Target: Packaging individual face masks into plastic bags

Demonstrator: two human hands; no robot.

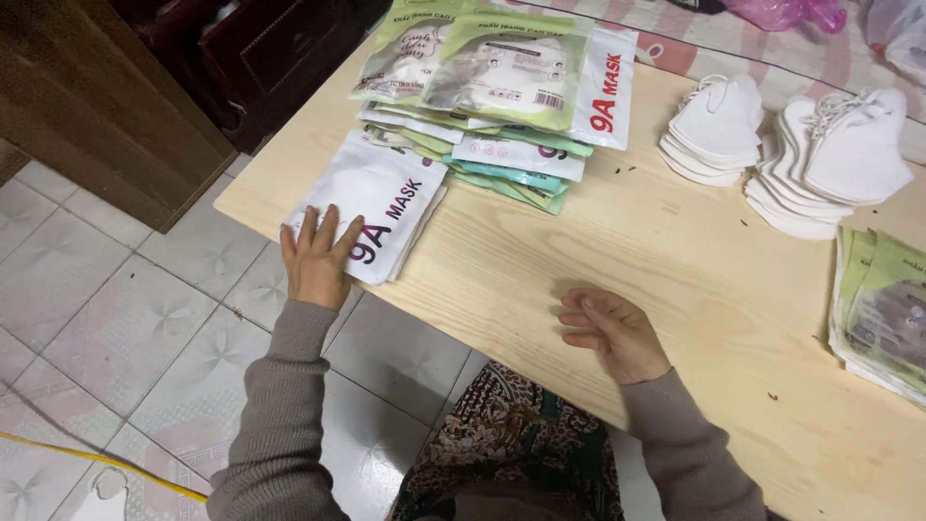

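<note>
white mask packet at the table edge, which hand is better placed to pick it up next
Left, probably. The left hand already lies flat on the white packet at the table edge. The right hand rests on bare wood, well apart from it, fingers loosely curled.

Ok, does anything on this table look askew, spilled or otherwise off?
The small stack of white mask packets under the left hand overhangs the table edge. The big packet pile is fanned unevenly. Dark specks dot the wood. Nothing looks damaged.
</note>
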